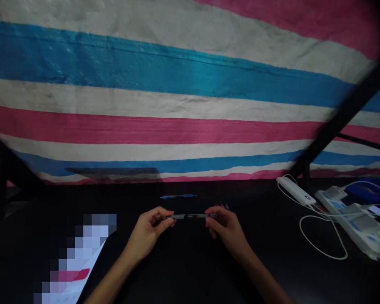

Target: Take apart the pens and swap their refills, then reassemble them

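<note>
My left hand (145,232) and right hand (231,226) pinched the grey-gripped pen (194,216) near its ends, fingers narrow; it lay across, nearer than the blue pen (179,196); uneven pressure could have twisted it loose.

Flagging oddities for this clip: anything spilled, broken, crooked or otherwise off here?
Nothing looks spilled or broken. Two oddities: blocky pixelation hides part of the bright screen at lower left, and a white cable loops loosely beside the power strip at right, looking untidy.
</note>
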The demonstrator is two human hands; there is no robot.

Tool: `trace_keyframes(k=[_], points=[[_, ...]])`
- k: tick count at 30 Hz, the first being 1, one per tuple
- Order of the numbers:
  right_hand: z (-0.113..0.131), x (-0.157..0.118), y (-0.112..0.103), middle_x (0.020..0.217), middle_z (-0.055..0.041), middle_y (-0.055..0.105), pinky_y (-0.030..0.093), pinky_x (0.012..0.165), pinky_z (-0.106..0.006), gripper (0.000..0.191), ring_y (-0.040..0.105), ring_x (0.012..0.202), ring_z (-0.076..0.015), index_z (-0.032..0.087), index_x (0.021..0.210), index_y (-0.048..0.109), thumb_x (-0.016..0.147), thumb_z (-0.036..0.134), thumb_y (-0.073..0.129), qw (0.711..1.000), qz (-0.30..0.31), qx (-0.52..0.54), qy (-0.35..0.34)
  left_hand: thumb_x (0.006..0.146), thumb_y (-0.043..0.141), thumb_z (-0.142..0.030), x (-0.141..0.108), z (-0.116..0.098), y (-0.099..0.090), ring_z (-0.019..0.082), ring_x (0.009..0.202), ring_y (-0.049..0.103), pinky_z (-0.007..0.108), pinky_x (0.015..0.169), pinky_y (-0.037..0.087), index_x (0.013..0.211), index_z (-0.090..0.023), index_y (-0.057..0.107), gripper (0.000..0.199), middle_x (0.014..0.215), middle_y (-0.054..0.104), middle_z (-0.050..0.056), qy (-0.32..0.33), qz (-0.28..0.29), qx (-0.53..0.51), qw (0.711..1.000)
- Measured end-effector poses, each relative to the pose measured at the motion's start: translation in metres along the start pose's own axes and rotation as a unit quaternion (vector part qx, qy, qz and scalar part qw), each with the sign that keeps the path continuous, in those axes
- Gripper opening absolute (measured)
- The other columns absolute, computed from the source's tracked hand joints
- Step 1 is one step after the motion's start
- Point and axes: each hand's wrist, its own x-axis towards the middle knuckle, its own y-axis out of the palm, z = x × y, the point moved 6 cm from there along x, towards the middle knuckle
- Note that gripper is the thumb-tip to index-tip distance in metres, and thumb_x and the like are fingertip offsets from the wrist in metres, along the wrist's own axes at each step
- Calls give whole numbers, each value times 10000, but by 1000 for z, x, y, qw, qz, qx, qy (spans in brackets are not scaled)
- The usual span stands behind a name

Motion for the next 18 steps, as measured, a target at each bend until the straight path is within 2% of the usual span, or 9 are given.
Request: trace_keyframes(k=[2, 5, 7, 9, 11, 14, 18], points=[[-4, 1, -1, 537, 20, 542, 301, 388, -190, 258, 421, 411, -68, 149, 775, 616, 793, 406, 624, 999, -3, -32, 16, 738, 685, -295, 0, 0, 1, 155, 722, 616, 259, 685, 444, 841, -178, 657, 159, 730, 685, 15, -3, 5, 1, 1000], [-7, 2, -5, 408, 29, 441, 258, 373, -192, 442, 370, 366, -62, 138, 586, 570, 862, 475, 499, 996, -26, -82, 26, 740, 680, -293, -2, -1, 5, 161, 726, 623, 263, 679, 450, 840, -175, 660, 157, 742, 693, 24, -8, 16, 6, 1000], [-3, 2, -7, 484, 22, 482, 275, 375, -186, 382, 408, 404, -73, 144, 695, 604, 860, 473, 502, 997, -36, -71, 5, 743, 675, -290, -3, -2, 6, 160, 723, 621, 262, 679, 449, 838, -173, 660, 151, 733, 690, 22, -6, 15, 10, 1000], [4, 1, -7, 686, 7, 549, 322, 393, -179, 257, 469, 495, -85, 184, 903, 601, 809, 423, 598, 998, -31, -42, -25, 745, 675, -287, -2, -3, 5, 157, 723, 619, 262, 689, 447, 840, -174, 659, 148, 723, 684, 15, -2, 12, 11, 1000], [10, -1, -6, 815, 3, 546, 369, 434, -183, 279, 487, 560, -85, 216, 971, 578, 750, 353, 679, 999, -11, -29, -45, 746, 675, -286, -2, -4, 4, 155, 728, 618, 263, 700, 445, 843, -175, 658, 148, 721, 681, 10, -1, 8, 6, 1000], [11, -1, -5, 725, 19, 518, 376, 458, -191, 188, 453, 527, -73, 189, 854, 587, 764, 332, 670, 998, 5, -37, -47, 749, 675, -290, -1, -5, 2, 154, 727, 615, 262, 701, 441, 847, -174, 656, 154, 721, 679, 9, -1, 5, 3, 1000], [1, 1, -6, 575, 44, 503, 331, 402, -186, 242, 434, 452, -84, 194, 959, 551, 840, 405, 563, 999, -16, -41, -17, 738, 683, -296, -2, -5, 5, 163, 712, 615, 266, 677, 443, 832, -171, 656, 158, 707, 672, 12, -4, 10, 4, 1000]])
